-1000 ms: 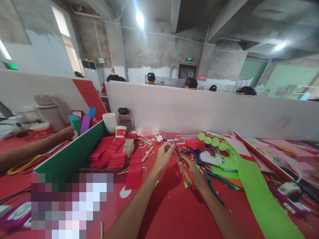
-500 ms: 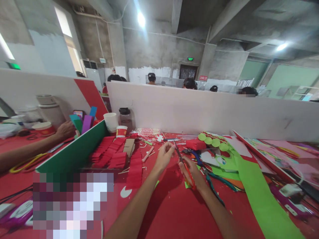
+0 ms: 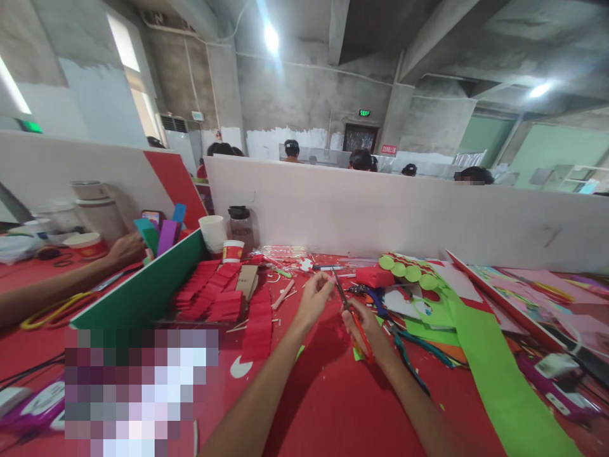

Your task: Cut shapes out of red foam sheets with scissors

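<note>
My right hand (image 3: 359,324) is closed around a pair of scissors (image 3: 362,336) with red-orange handles, their dark blades pointing up and away toward my left fingers. Just left of the blade tips, my left hand (image 3: 318,293) is pinched shut; whatever lies between its fingertips is too small to make out. Below both hands is the red tabletop (image 3: 333,406). A strip of red crepe paper (image 3: 257,327) lies left of my left forearm, beside a pile of folded red paper pieces (image 3: 209,289). Small green scraps (image 3: 358,354) are near my right wrist.
Pliers with teal handles (image 3: 409,362) and a long green paper strip (image 3: 495,368) lie to the right. Green paper discs (image 3: 413,273) are behind them. A green divider (image 3: 143,285), paper cups (image 3: 233,251) and a bottle (image 3: 239,228) stand at left. Another person's arm (image 3: 61,282) is beyond the divider.
My hands and the scissors keep nearly the same pose. The whole view has shifted very slightly.
</note>
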The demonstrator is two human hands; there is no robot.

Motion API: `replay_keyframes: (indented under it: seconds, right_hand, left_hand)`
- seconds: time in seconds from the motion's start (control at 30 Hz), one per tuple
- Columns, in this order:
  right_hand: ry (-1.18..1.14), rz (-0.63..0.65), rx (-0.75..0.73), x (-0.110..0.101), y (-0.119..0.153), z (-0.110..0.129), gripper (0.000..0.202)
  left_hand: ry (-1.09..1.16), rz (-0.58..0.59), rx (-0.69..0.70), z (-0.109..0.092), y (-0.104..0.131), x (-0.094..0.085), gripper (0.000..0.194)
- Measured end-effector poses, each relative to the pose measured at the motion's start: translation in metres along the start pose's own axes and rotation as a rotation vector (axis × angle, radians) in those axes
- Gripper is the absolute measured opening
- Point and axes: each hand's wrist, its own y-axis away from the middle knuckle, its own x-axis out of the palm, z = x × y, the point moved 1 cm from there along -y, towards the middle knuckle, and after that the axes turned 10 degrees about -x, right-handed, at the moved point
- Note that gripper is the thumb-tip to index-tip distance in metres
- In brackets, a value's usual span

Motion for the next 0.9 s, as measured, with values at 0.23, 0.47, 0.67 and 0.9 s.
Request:
replay_keyframes:
  seconds: [0.23,0.47,0.67,0.9]
  right_hand:
    - [-0.012,0.003,0.002,-0.001,0.001,-0.004,0.046]
    - [0.001,0.002,0.025,-0.001,0.001,0.001,0.049]
    - [-0.004,-0.015,0.031,-0.001,0.0,0.005,0.055]
    - [0.001,0.0,0.01,-0.001,0.0,0.006,0.049]
  left_hand:
    - [-0.011,0.024,0.011,-0.003,0.003,0.002,0.026]
    - [0.004,0.033,0.012,-0.002,0.0,0.002,0.025]
    - [0.01,0.039,0.008,0.0,0.001,0.002,0.027]
    - [-0.002,0.039,0.01,-0.003,0.003,0.002,0.028]
